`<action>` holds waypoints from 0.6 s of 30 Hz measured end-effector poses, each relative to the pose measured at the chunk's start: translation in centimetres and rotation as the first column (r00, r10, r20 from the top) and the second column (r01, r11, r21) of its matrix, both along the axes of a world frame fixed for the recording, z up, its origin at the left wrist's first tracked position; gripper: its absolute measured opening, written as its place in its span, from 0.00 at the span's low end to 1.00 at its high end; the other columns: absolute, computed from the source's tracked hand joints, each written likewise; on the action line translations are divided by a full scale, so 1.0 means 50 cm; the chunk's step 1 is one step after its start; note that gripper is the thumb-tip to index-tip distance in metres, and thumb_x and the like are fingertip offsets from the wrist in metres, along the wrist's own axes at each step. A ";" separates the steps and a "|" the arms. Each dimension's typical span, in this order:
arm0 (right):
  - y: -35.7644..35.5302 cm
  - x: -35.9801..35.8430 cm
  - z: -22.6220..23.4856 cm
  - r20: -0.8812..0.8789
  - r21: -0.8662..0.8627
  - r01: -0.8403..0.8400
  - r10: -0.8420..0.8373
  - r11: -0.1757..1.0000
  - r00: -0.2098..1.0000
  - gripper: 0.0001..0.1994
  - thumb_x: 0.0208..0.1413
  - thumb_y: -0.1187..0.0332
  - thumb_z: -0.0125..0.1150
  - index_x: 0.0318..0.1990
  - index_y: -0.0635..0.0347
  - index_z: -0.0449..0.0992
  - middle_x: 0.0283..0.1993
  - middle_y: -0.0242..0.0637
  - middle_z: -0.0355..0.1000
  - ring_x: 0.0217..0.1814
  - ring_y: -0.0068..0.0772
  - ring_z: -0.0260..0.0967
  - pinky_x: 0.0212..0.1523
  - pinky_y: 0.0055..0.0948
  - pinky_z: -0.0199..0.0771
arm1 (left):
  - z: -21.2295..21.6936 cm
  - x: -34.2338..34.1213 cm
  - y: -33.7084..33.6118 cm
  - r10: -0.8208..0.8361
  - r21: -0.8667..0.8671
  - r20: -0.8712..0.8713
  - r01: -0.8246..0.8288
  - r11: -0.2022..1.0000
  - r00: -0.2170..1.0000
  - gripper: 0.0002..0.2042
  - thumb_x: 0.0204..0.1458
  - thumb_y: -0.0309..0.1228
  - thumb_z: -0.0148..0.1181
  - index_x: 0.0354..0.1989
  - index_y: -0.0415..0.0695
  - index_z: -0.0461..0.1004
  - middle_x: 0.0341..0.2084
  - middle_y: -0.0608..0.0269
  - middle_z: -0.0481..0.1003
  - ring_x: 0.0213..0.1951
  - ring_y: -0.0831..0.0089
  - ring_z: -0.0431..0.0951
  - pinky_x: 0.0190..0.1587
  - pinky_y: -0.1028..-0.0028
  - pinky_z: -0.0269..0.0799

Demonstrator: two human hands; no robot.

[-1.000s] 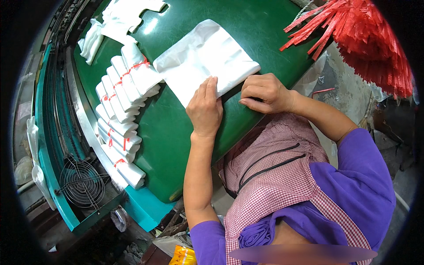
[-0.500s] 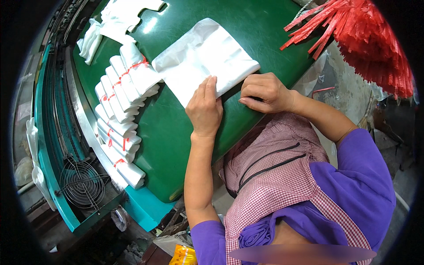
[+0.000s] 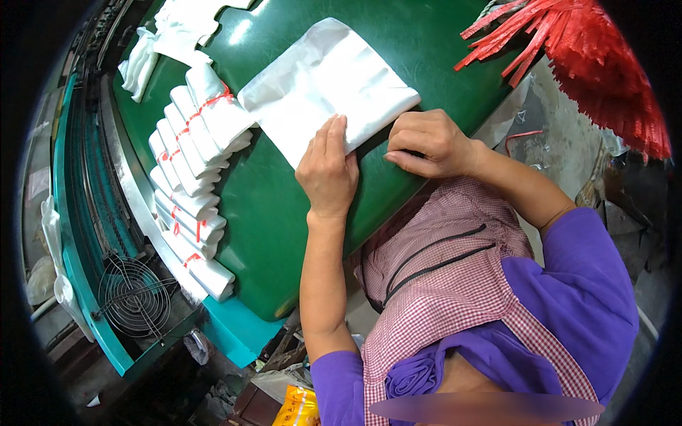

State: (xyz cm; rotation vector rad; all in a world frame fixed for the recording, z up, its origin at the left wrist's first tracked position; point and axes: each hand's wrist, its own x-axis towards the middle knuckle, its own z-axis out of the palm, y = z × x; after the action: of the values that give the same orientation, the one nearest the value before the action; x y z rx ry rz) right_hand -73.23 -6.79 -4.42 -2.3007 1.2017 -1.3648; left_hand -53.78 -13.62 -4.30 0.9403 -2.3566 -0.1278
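Observation:
A flat stack of white plastic bags [image 3: 334, 78] lies on the green tabletop [image 3: 249, 284], close to its near edge. My left hand [image 3: 328, 167] rests on the stack's near edge, fingers stretched out flat over the plastic. Beside the stack's right corner, my right hand [image 3: 430, 142] is curled, thumb against the bent fingers; whatever it may hold is hidden. To the left, several rolled white bundles [image 3: 188, 142] tied with red strips overlap in a row along the table's edge.
More white plastic bags [image 3: 177, 32] lie loosely at the far left. A thick bunch of red plastic strips [image 3: 582, 64] hangs at the upper right. Left of the table run a teal metal frame [image 3: 78, 284] and a round wire fan guard [image 3: 135, 295]. A yellow packet [image 3: 296, 408] sits below.
The view has shifted slightly. My left hand stays flat on the stack, and my right hand stays curled at its corner, now slightly closer to the plastic.

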 end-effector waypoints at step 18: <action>-0.001 0.002 0.001 0.018 0.045 -0.009 0.008 0.999 1.000 0.06 0.44 0.76 0.66 0.28 0.62 0.73 0.26 0.38 0.71 0.26 0.38 0.71 0.26 0.32 0.69 | 0.001 0.004 0.000 0.026 0.001 0.008 -0.026 1.000 1.000 0.23 0.37 0.18 0.58 0.47 0.44 0.73 0.43 0.60 0.78 0.40 0.63 0.80 0.41 0.68 0.76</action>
State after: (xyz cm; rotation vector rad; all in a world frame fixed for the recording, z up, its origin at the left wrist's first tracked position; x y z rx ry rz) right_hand -73.15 -6.86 -4.37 -2.2561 1.2034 -1.3387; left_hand -53.60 -13.63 -4.23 0.9730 -2.3513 -0.1159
